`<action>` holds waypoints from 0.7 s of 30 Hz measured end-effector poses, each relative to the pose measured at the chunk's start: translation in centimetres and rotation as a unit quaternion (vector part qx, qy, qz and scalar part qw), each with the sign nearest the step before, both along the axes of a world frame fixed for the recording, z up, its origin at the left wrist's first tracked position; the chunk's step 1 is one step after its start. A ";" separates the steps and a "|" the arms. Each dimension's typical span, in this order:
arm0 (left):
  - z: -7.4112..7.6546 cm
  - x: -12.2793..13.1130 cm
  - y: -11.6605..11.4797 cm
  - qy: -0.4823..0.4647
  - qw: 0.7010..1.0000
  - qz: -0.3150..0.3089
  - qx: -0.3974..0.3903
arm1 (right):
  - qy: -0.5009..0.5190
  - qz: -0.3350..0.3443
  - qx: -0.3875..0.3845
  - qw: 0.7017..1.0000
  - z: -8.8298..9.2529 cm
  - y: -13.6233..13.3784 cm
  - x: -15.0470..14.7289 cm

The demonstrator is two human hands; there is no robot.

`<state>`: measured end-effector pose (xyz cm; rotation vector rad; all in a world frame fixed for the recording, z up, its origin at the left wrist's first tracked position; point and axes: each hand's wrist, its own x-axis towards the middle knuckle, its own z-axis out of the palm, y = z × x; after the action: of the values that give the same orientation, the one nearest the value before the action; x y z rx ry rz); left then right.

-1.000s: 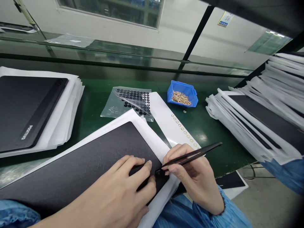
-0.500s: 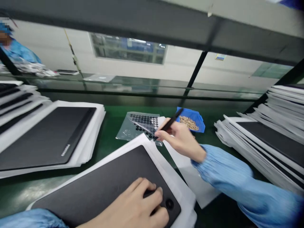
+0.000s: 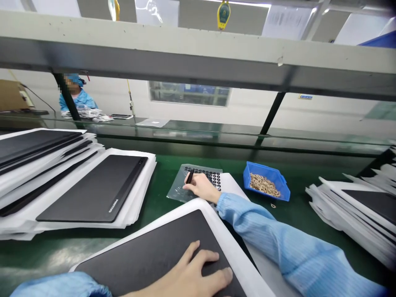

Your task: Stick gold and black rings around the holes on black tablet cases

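Observation:
My left hand lies with fingers spread on a flat black tablet-like panel, which rests on white sheeting. Farther forward, my right hand pinches a slim black pen-shaped tool; its tip is hidden. That hand is over a clear plastic bag with rows of small black rings. White paper shows beside the bag, partly beneath my right sleeve. The black round spot on the panel's corner is out of sight.
Stacks of black panels between white sheets stand at left and right. A blue bin holds small tan ring-like parts, with one loose part on the green table. A shelf beam crosses above. Behind sits a person in blue.
My right hand has moved left and away from the bin, over the bag of rings, still gripping the tool. My left hand's fingers have spread out from a curled pose. The view has tilted up.

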<state>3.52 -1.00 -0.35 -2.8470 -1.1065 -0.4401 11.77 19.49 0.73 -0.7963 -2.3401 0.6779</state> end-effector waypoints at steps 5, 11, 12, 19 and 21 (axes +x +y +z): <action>3.0 -1.6 1.6 -0.024 0.997 -0.018 -0.069 | 0.003 -0.052 0.004 0.999 4.1 -1.6 3.4; 5.2 -4.8 5.4 -0.100 0.969 0.195 -0.112 | -0.085 -0.039 -0.045 0.995 4.0 -4.2 7.5; 5.0 -5.1 5.9 -0.106 0.962 0.219 -0.124 | -0.092 -0.033 -0.053 0.994 3.6 -4.4 7.6; 4.2 -5.3 6.5 -0.108 0.947 0.235 -0.191 | -0.050 -0.014 -0.016 0.999 2.9 -5.5 6.8; 4.6 -5.1 6.2 -0.120 0.947 0.231 -0.190 | -0.030 -0.028 0.006 0.999 3.2 -6.1 6.9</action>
<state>-1.54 5.24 4.27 -2.7275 -2.0430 -0.6011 18.64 13.43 3.97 -0.8842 -2.3630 0.6225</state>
